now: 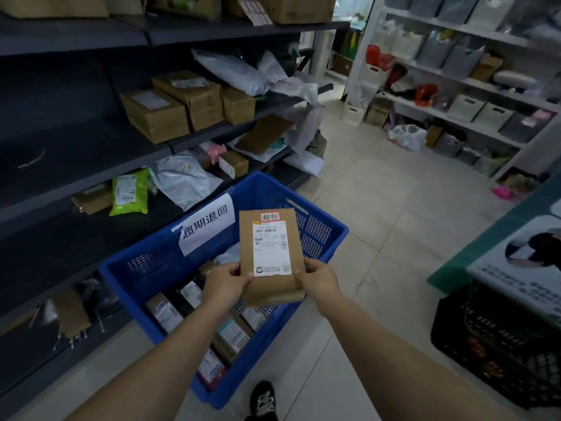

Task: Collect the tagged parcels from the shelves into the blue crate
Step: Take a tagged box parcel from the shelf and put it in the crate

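Parcel (pixel 271 253) of brown card stands upright in both my hands, held over the blue crate (pixel 335 229) at my twelve o'clock. My left hand (pixel 226 284) grips its lower left edge and my right hand (pixel 318 279) grips its lower right edge. The two hands are apart, with the parcel clamped between them. A white shipping label (pixel 271 247) covers most of the front. A small red-edged tag (pixel 270 216) with handwriting sits at the parcel's own twelve o'clock, just above the label.

The crate stands on the tiled floor (pixel 379 208) right in front of my feet, its long side running from seven o'clock to one o'clock. A white paper sign (pixel 208 223) with large characters is stuck to its left wall. Several flat labelled parcels (pixel 230 335) lie in the bottom, below my wrists.

Dark shelves (pixel 76 138) run along my nine to eleven o'clock. On them I see brown cardboard boxes (pixel 158 113) at eleven o'clock, with a green pouch (pixel 130 192) and a grey mailer bag (pixel 185 180) one shelf lower. White shelving (pixel 455 86) with bins stands at two o'clock, well apart from the blue crate. A black crate (pixel 498 344) sits at four o'clock. My black shoe (pixel 263 399) shows at six o'clock, just beside the blue crate's near corner.
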Available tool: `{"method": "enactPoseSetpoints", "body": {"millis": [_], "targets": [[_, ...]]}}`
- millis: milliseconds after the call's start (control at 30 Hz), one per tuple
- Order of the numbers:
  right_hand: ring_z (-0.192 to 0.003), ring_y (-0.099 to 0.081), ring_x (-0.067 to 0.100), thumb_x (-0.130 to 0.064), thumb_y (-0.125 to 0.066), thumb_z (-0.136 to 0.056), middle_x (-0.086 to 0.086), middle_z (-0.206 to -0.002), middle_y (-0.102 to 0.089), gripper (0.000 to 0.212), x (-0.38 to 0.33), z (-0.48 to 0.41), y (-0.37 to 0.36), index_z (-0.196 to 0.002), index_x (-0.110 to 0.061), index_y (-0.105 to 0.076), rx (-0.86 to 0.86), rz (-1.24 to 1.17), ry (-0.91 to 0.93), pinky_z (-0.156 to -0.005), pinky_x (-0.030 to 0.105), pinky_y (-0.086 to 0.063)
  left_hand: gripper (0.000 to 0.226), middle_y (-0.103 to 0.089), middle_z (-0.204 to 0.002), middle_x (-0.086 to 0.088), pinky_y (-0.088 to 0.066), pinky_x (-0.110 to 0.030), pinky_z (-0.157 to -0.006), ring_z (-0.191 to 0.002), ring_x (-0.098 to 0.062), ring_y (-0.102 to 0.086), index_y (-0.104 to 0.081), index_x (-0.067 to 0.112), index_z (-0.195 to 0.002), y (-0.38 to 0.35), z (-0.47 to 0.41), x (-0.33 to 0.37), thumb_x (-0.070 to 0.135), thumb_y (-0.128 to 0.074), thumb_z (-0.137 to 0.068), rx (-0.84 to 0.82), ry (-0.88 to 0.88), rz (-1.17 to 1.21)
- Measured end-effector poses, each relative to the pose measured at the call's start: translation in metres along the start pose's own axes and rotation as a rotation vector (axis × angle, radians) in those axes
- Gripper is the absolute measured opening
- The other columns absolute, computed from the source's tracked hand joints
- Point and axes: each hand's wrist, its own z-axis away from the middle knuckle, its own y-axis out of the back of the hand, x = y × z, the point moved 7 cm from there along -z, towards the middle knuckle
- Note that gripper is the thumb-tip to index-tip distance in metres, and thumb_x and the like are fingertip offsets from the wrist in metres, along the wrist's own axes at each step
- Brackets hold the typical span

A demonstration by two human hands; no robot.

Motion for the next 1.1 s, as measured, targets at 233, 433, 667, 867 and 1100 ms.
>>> {"method": "enactPoseSetpoints", "body": {"millis": [233, 433, 667, 867, 1100], "targets": [[-0.103, -0.059, 0.021, -0.013, -0.059, -0.091, 0.002, -0.113, -0.067, 0.029, -0.015, -0.118, 0.007, -0.119, -0.015, -0.066, -0.126, 0.104, -0.011, -0.096, 0.043, -0.051, 0.026, -0.071, -0.107, -0.004, -0.049, -0.029, -0.078, -0.092, -0.020, -0.063, -0.072, 0.012, -0.110, -0.048, -0.086, 0.015, 0.021, -0.068, -0.086, 0.048, 0.086, -0.016], [-0.100, -0.059, 0.018, -0.013, -0.059, -0.090, -0.001, -0.113, -0.069, 0.030, -0.018, -0.200, -0.005, -0.117, -0.021, -0.068, -0.262, 0.202, -0.009, -0.094, 0.040, -0.052, 0.024, -0.072, -0.103, -0.005, -0.054, -0.033, -0.082, -0.093, -0.022, -0.066, -0.074, 0.012, -0.104, -0.077, -0.139, 0.012, 0.018, -0.072, -0.082, 0.091, 0.222, 0.018], [-0.098, -0.063, 0.019, -0.016, -0.060, -0.089, 0.001, -0.105, -0.070, 0.024, -0.013, -0.296, -0.025, -0.110, -0.019, -0.071, -0.444, 0.378, 0.061, -0.092, 0.039, -0.052, 0.024, -0.073, -0.100, -0.002, -0.055, -0.029, -0.077, -0.088, -0.018, -0.067, -0.074, 0.018, -0.104, -0.119, -0.192, -0.005, 0.019, -0.074, -0.080, 0.207, 0.428, 0.090], [-0.087, -0.064, 0.015, -0.022, -0.059, -0.091, -0.005, -0.090, -0.069, 0.015, 0.006, -0.364, -0.049, -0.098, -0.021, -0.072, -0.600, 0.480, 0.081, -0.082, 0.036, -0.055, 0.022, -0.073, -0.099, -0.003, -0.048, -0.024, -0.070, -0.090, -0.019, -0.066, -0.075, 0.018, -0.103, -0.162, -0.227, -0.028, 0.017, -0.068, -0.082, 0.301, 0.570, 0.062], [-0.075, -0.062, 0.007, -0.024, -0.057, -0.092, -0.009, -0.083, -0.069, 0.015, 0.072, -0.428, -0.103, -0.088, -0.030, -0.070, -0.693, 0.586, 0.062, -0.062, 0.021, -0.048, 0.017, -0.059, -0.069, 0.006, -0.043, -0.025, -0.059, -0.063, -0.010, -0.053, -0.061, 0.019, -0.069, -0.210, -0.276, -0.107, 0.016, -0.059, -0.086, 0.285, 0.702, 0.058]]}}
